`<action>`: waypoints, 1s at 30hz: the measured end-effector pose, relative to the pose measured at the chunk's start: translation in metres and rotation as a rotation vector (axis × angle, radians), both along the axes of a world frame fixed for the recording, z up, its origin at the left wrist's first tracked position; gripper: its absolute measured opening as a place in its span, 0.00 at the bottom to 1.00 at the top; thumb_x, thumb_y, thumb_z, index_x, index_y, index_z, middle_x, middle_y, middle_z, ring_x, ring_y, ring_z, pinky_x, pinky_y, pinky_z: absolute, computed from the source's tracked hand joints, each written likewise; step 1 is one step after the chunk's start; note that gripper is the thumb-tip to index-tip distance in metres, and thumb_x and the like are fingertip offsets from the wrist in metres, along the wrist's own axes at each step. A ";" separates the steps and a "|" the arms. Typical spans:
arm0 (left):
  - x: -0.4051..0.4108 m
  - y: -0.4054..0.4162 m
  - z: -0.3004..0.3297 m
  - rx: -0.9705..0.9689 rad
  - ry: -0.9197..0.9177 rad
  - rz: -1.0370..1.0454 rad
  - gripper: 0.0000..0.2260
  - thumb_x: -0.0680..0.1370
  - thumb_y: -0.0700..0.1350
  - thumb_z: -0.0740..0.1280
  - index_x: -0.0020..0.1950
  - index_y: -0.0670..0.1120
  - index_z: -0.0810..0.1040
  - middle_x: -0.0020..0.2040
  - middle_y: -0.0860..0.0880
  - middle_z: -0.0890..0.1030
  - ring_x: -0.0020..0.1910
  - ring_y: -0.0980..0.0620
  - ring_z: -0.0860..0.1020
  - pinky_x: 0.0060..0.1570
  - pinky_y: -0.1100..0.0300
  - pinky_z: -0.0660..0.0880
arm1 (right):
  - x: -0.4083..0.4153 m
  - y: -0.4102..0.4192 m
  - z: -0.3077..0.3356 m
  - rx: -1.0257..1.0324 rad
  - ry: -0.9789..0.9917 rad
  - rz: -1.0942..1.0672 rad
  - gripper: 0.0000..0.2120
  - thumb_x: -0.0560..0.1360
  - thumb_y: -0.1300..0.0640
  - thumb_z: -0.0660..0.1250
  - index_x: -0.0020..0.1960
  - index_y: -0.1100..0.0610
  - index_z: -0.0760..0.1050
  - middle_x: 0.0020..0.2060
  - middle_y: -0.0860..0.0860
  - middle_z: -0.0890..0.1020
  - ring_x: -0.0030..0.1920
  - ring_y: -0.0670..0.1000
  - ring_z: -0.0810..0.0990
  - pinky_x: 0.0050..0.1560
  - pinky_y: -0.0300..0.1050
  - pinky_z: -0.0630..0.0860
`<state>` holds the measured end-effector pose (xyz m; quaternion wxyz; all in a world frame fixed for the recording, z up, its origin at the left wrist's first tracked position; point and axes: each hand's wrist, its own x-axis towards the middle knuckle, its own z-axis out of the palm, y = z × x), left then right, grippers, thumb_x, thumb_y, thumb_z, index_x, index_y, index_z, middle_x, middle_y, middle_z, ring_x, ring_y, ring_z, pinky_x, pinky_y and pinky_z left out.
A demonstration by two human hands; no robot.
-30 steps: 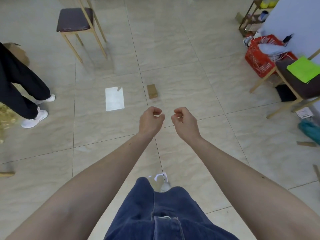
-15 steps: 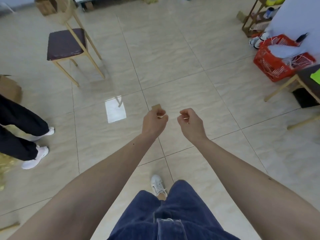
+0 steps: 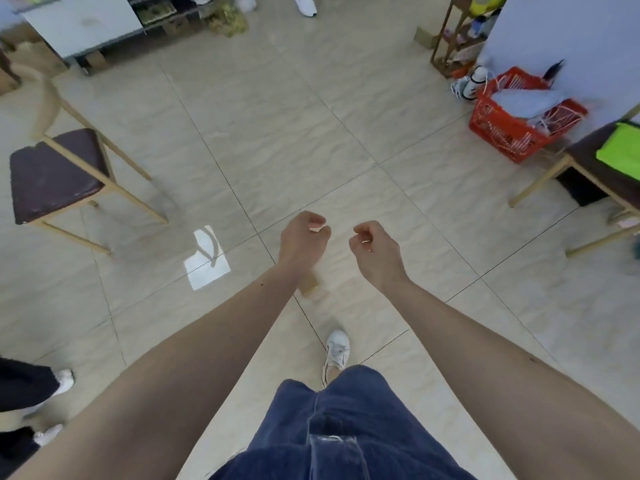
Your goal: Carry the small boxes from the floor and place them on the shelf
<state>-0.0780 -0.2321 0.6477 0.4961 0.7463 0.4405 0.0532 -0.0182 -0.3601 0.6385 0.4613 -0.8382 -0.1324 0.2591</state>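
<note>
Small box (image 3: 309,285) on floor (image 3: 311,116), partly hidden under left hand (image 3: 302,239) wrist; right hand (image 3: 375,249) beside. Both hands loosely curled, holding nothing.

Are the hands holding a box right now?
No. The left hand and right hand are both loosely curled and hold nothing. The small box lies on the floor, partly hidden under the left wrist.
</note>
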 end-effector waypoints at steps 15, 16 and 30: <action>0.181 0.128 -0.007 0.062 0.015 -0.512 0.10 0.77 0.43 0.67 0.58 0.45 0.80 0.58 0.51 0.82 0.50 0.54 0.79 0.56 0.60 0.74 | 0.108 0.120 -0.009 -0.026 0.063 -0.416 0.11 0.78 0.56 0.63 0.61 0.54 0.74 0.48 0.47 0.79 0.47 0.48 0.77 0.44 0.43 0.74; 0.188 0.133 -0.008 0.062 0.012 -0.578 0.11 0.77 0.43 0.67 0.58 0.45 0.80 0.57 0.50 0.82 0.49 0.54 0.79 0.55 0.61 0.73 | 0.107 0.126 -0.011 -0.026 0.070 -0.471 0.12 0.79 0.56 0.63 0.61 0.54 0.74 0.49 0.47 0.79 0.47 0.48 0.77 0.44 0.44 0.75; 0.185 0.122 -0.054 0.034 0.146 -1.331 0.10 0.75 0.43 0.67 0.55 0.44 0.80 0.54 0.49 0.83 0.53 0.50 0.80 0.49 0.63 0.71 | 0.027 0.171 -0.032 -0.087 0.103 -1.237 0.12 0.79 0.57 0.62 0.62 0.57 0.74 0.49 0.50 0.81 0.45 0.49 0.77 0.46 0.39 0.68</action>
